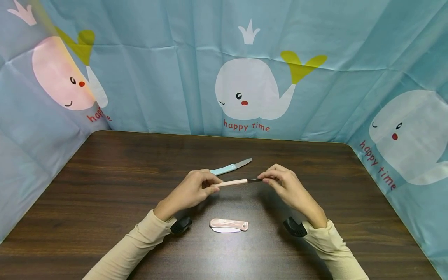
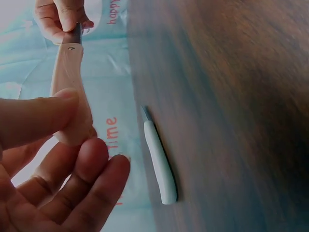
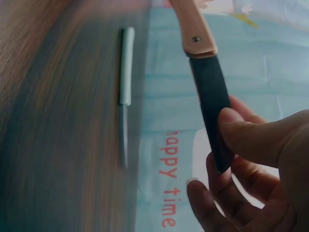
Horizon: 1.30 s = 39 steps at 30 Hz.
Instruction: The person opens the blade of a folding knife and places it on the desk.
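A folding knife with a peach handle (image 1: 232, 182) is held level above the middle of the table, blade swung out straight. The left hand (image 1: 190, 191) pinches the handle's butt end between thumb and fingertips, and the right hand (image 1: 287, 186) pinches the dark blade (image 3: 212, 104) near its tip, thumb flat on one face and fingers behind. The likely trouble is a cut: the right fingers sit on the blade itself, so any slip, or the blade pivoting shut, would draw the edge across them; the light grip at the butt could also let the knife twist or drop. The handle looks like smooth matte plastic, softly curved, with a small rivet at the pivot; the blade is flat and dull black. At 12 o'clock from it, on the table, lies an opened blue-handled knife (image 1: 231, 168) with a grey blade pointing toward 2 o'clock. At 6 o'clock lies a closed pink folding knife (image 1: 229, 224), its pale blade tucked in. The table (image 1: 105, 186) is dark wood grain with a slight sheen, ringed by a creased blue whale-print curtain (image 1: 168, 77).
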### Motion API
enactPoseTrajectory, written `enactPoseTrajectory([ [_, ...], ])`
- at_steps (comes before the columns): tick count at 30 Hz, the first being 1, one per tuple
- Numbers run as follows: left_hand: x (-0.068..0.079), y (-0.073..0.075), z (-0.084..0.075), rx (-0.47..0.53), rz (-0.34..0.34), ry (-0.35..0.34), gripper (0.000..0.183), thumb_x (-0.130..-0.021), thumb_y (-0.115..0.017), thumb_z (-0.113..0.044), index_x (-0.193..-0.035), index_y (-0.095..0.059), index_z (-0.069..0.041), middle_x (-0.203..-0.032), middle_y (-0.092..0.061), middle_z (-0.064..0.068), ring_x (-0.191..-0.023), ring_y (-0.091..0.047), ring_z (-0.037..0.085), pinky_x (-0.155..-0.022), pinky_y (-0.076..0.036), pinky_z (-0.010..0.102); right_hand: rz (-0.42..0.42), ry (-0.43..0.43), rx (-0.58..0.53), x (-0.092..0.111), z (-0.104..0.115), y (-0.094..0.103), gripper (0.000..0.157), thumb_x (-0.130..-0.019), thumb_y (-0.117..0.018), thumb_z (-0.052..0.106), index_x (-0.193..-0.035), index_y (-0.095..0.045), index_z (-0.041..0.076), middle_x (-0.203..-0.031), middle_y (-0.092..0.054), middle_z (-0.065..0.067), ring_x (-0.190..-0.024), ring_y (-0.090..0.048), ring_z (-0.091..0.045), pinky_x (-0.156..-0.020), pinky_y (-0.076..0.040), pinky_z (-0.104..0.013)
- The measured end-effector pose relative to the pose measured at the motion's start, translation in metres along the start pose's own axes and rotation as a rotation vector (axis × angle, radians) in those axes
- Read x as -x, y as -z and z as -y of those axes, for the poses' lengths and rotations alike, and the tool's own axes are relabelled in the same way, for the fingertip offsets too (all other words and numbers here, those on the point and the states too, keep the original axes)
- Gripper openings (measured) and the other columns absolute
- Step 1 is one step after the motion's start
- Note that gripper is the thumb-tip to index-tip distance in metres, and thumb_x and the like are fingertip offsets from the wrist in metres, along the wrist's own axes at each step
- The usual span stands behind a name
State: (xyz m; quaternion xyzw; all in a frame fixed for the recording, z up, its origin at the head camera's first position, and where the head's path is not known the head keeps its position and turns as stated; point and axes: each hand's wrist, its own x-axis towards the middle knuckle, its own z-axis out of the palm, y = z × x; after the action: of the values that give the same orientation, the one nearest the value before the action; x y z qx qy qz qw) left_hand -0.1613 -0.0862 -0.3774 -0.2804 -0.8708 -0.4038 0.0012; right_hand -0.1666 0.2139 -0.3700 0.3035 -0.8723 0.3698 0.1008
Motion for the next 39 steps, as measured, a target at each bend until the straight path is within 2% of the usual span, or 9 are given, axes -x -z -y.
enactPoseTrajectory([
  [4,0.000,-0.002,0.003,-0.035,-0.045,-0.020,0.009,-0.085,-0.077,-0.009,-0.095,-0.078,-0.009,-0.077,-0.063,-0.003,-0.066,-0.051,0.003,-0.060,-0.044,0.019,-0.052,0.082,0.039,-0.002,-0.005,-0.004,0.020,-0.083,-0.072,-0.007,-0.097,-0.076,0.007,-0.089,-0.067,-0.004,-0.076,-0.058,-0.006,-0.065,-0.046,-0.018],
  [8,0.000,-0.004,0.006,-0.042,-0.064,-0.024,0.011,-0.082,-0.080,-0.008,-0.092,-0.078,-0.011,-0.078,-0.063,-0.003,-0.067,-0.052,0.002,-0.060,-0.044,0.019,-0.112,0.199,0.146,-0.003,-0.013,-0.010,0.026,-0.076,-0.075,-0.013,-0.095,-0.076,0.005,-0.088,-0.067,-0.002,-0.079,-0.060,-0.013,-0.068,-0.047,-0.021],
  [13,-0.001,-0.006,0.009,-0.046,-0.085,-0.031,0.011,-0.079,-0.082,-0.008,-0.089,-0.077,-0.012,-0.077,-0.061,-0.001,-0.067,-0.054,0.003,-0.059,-0.046,0.018,-0.123,0.243,0.304,-0.002,-0.018,-0.017,0.023,-0.080,-0.074,-0.008,-0.097,-0.075,0.008,-0.092,-0.069,0.000,-0.083,-0.058,-0.016,-0.072,-0.048,-0.029],
  [16,-0.002,-0.009,0.012,-0.060,-0.092,-0.029,0.012,-0.079,-0.082,-0.007,-0.089,-0.077,-0.012,-0.078,-0.060,-0.001,-0.069,-0.055,0.004,-0.060,-0.047,0.018,-0.111,0.233,0.339,-0.001,-0.020,-0.020,0.020,-0.083,-0.073,-0.004,-0.098,-0.075,0.009,-0.093,-0.069,0.001,-0.084,-0.059,-0.016,-0.073,-0.050,-0.031],
  [20,-0.003,-0.013,0.014,-0.078,-0.102,-0.037,0.014,-0.078,-0.082,-0.005,-0.089,-0.076,-0.012,-0.079,-0.060,-0.001,-0.071,-0.059,0.005,-0.062,-0.049,0.019,-0.114,0.199,0.326,0.001,-0.024,-0.022,0.019,-0.084,-0.074,-0.003,-0.097,-0.076,0.010,-0.093,-0.070,0.001,-0.087,-0.061,-0.017,-0.075,-0.051,-0.032],
  [28,-0.004,-0.018,0.016,-0.109,-0.102,-0.049,0.013,-0.078,-0.082,-0.004,-0.088,-0.077,-0.011,-0.080,-0.060,0.000,-0.071,-0.061,0.007,-0.062,-0.051,0.018,-0.113,0.052,0.245,0.001,-0.033,-0.027,0.013,-0.081,-0.078,0.002,-0.092,-0.076,0.008,-0.090,-0.071,-0.001,-0.083,-0.065,-0.018,-0.072,-0.052,-0.033],
  [34,-0.004,-0.018,0.016,-0.145,-0.083,-0.037,0.013,-0.078,-0.082,-0.004,-0.088,-0.077,-0.010,-0.080,-0.061,-0.001,-0.071,-0.061,0.007,-0.062,-0.050,0.017,-0.072,-0.055,0.221,0.000,-0.036,-0.030,0.006,-0.084,-0.077,0.006,-0.090,-0.077,0.008,-0.089,-0.071,-0.001,-0.076,-0.065,-0.014,-0.066,-0.051,-0.027],
  [39,-0.003,-0.019,0.016,-0.170,-0.061,-0.014,0.014,-0.079,-0.081,-0.003,-0.091,-0.077,-0.009,-0.084,-0.064,0.000,-0.074,-0.064,0.009,-0.065,-0.051,0.018,0.010,-0.095,0.157,0.000,-0.040,-0.032,0.009,-0.085,-0.075,0.006,-0.094,-0.077,0.008,-0.093,-0.072,-0.003,-0.084,-0.068,-0.018,-0.073,-0.056,-0.030],
])
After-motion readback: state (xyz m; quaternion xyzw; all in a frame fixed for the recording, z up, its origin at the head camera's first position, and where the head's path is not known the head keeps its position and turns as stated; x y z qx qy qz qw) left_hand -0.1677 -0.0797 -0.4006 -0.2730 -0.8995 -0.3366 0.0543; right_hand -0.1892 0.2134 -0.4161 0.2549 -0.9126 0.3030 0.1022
